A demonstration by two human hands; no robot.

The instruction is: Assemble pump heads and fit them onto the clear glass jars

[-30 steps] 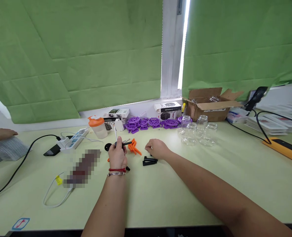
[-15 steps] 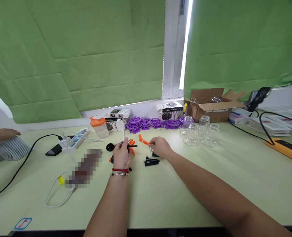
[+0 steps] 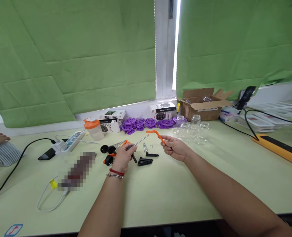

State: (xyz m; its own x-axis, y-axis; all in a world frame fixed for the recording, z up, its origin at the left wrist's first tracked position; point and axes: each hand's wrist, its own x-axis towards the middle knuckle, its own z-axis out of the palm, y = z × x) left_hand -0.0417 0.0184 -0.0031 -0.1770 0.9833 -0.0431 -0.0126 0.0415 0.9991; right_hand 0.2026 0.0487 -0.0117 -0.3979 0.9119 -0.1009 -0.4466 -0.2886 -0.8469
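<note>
Nearest on your bench (image 3: 158, 194): black tubular pieces (image 3: 145, 163). Your left hand (image 3: 123, 158) is wrapped around a screwdriver (image 3: 139, 141) and a black rod (image 3: 134, 159); that shared grip could let either slip. Screws (image 3: 145, 147) and nuts (image 3: 152, 145) lie beyond; a brushing hand could scatter them. Your right hand (image 3: 174, 148) pinches an orange curved arm (image 3: 156, 133) above the bench, its free end by the screwdriver tip, contact unclear; an abrupt swing could knock them together.

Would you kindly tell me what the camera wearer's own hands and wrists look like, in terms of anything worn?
Both hands are ungloved, and no sleeve reaches either wrist. Above the left hand, the wrist carries a red cord-like bracelet and a thin silver-coloured bangle. The right hand and its wrist show no jewellery.
</note>
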